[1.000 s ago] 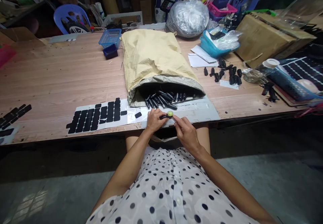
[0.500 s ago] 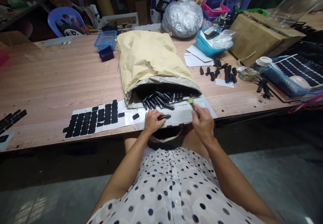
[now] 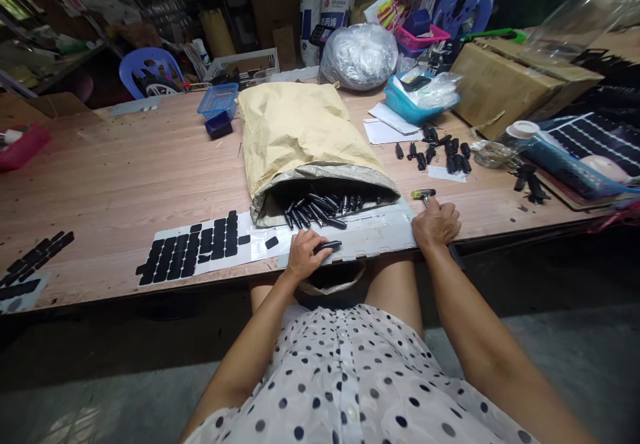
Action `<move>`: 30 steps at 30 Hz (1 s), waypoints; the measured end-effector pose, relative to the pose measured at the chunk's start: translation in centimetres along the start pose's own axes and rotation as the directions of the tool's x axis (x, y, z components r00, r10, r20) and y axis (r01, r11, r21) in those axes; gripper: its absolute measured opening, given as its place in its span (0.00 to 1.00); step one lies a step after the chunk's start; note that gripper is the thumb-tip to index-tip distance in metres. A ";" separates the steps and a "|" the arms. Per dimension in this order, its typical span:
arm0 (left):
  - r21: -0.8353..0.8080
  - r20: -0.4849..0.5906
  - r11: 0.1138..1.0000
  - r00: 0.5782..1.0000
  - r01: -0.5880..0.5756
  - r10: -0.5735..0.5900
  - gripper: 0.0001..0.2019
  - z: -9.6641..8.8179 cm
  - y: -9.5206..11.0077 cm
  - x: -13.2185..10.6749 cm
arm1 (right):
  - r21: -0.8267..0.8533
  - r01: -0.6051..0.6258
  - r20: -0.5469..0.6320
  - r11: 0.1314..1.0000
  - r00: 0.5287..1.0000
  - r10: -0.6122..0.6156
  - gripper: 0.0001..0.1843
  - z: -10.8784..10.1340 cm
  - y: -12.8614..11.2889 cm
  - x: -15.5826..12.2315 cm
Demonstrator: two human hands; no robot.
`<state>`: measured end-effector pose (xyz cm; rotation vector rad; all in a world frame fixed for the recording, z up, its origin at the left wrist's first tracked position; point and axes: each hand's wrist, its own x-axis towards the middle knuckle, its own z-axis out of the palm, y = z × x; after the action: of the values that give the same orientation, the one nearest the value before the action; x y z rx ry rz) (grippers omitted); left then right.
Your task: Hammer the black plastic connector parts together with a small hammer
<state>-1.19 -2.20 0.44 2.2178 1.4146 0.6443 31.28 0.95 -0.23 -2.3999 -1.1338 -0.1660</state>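
My left hand [image 3: 304,255] is closed on a slim black pen-shaped piece [image 3: 330,246], which lies nearly level over the grey board [image 3: 380,234] at the table's front edge. My right hand [image 3: 438,224] is wrapped round the handle of a small mallet, resting at the board's right end. The mallet's head [image 3: 423,195], yellow at one end and black at the other, shows beyond the fingers; most of the handle is hidden. Just past my left hand, several similar black pieces [image 3: 320,208] spill from the mouth of a large tan sack [image 3: 305,124].
Left of the board lies a white sheet with black stickers [image 3: 183,251]. Short black parts [image 3: 453,154] are scattered to the right, near a blue basket [image 3: 417,101] and a cardboard box [image 3: 505,84]. Below the table edge, an open bag [image 3: 340,284] shows between the knees.
My right hand has moved right and outward with the mallet, from above the board to its right end. My left hand still holds the black piece. The view has shifted slightly.
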 end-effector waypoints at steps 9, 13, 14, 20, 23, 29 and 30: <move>0.192 0.137 0.943 0.959 -0.272 0.249 0.08 1.6 0.2 -4.6 | 0.016 0.053 -0.042 0.998 0.998 -0.053 0.20 1.1 0.4 0.0; 0.220 0.158 0.938 0.959 -0.267 0.236 0.09 1.9 0.7 -4.6 | -0.005 0.047 -0.023 0.999 0.999 -0.047 0.21 0.8 0.2 -0.1; 0.213 0.157 0.940 0.959 -0.266 0.236 0.09 1.9 0.9 -4.6 | -0.002 0.047 -0.016 0.999 0.999 -0.047 0.21 0.6 0.2 -0.1; 0.022 -0.077 0.994 0.991 -0.106 0.107 0.07 0.4 1.0 -3.2 | 0.057 0.045 0.063 0.997 0.997 -0.048 0.23 0.4 0.5 -0.1; -0.087 -0.323 0.977 0.923 0.192 -0.211 0.07 -1.8 -0.6 -0.4 | 0.117 0.075 0.026 0.990 0.997 -0.078 0.23 0.6 0.7 -0.1; -0.148 -0.331 0.785 0.718 0.601 -0.612 0.04 -4.9 -4.0 4.8 | 0.068 0.050 0.075 0.996 0.996 -0.055 0.22 0.0 0.1 -0.2; -0.133 -0.307 0.774 0.717 0.619 -0.626 0.03 -5.0 -4.2 5.1 | 0.053 0.041 0.084 0.998 0.995 -0.046 0.23 -0.1 0.0 -0.2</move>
<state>-5.27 4.57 2.83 1.4770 2.1679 0.7935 31.15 0.75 -0.16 -2.3576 -1.2145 -0.0488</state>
